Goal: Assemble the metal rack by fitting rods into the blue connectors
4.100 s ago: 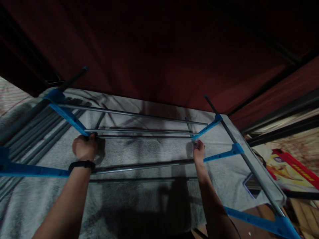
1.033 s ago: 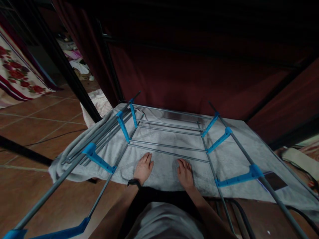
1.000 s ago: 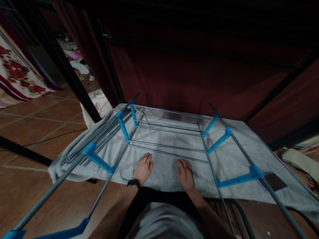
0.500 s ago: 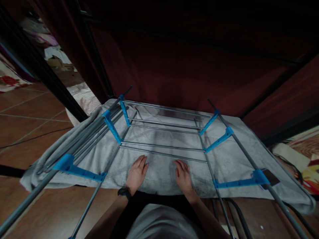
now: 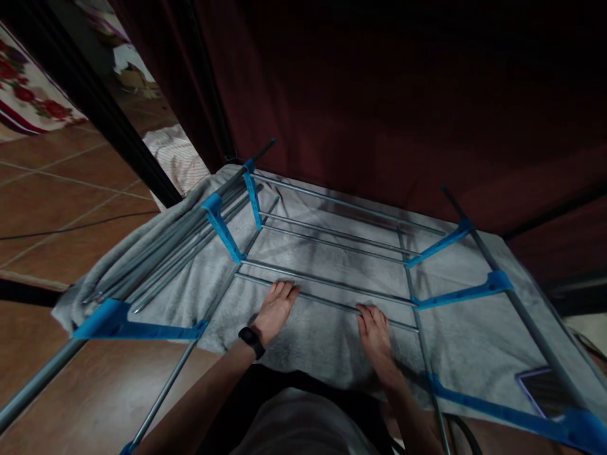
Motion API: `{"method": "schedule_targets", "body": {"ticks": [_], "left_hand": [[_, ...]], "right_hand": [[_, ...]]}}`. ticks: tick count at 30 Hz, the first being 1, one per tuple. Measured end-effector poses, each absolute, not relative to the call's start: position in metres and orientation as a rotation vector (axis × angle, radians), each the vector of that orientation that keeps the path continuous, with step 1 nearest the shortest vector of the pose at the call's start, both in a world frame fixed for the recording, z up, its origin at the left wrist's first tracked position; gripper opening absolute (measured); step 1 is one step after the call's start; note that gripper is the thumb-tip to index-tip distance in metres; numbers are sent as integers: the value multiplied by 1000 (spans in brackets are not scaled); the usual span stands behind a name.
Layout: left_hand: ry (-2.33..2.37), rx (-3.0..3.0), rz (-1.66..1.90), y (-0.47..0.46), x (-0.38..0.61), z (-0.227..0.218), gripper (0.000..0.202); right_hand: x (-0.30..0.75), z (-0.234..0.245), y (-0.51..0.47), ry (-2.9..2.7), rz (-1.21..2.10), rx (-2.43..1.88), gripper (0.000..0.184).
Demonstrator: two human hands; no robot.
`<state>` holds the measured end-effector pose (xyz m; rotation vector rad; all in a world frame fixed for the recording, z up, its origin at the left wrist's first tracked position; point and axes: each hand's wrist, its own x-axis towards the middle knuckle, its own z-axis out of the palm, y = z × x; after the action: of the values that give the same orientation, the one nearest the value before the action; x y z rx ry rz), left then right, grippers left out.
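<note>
A rack frame of grey metal tubes with blue plastic brackets lies on a grey blanket in front of me. Its thin nearest crossbar runs from left to right between the two side tubes. My left hand, a black band on its wrist, has its fingers curled over this bar left of the middle. Further right, my right hand hooks its fingertips over the same bar. The undersides of the fingers and both thumbs are mostly hidden.
Several loose grey tubes lie bundled along the blanket's left side. A phone rests at the right, beneath a side tube. Behind the blanket hangs a dark red curtain. A dark post and a cable are at left.
Both hands have moved forward from the blanket onto the near crossbar, and their fingers have curled over it. The view has turned and shifted, so the right side of the frame appears nearer.
</note>
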<state>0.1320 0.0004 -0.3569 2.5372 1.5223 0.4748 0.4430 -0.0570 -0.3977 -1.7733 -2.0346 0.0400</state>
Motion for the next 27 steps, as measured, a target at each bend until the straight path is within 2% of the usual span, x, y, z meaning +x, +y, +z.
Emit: {"method": "schedule_targets", "body": {"ticks": [5,12,17,23,27], "left_hand": [[1477,2518,461,-13,126,-356,49],[1392,2466,571,-13,113,-371,35],[1290,2473,504,-6,106,-374,32],[1308,2509,535,0,103,-369,29],[1392,2437,796,29,104,-347,34]], "right_hand": [[454,-400,-60,-2035,161,-1733,31],[450,-368,-52,-2171,290,-1747,25],[439,-357,-56,-2167,409,-1702,22],[442,-360,-46,-1870,502,-1613,24],[467,-350,-9,-1553,434,-1608,30]]}}
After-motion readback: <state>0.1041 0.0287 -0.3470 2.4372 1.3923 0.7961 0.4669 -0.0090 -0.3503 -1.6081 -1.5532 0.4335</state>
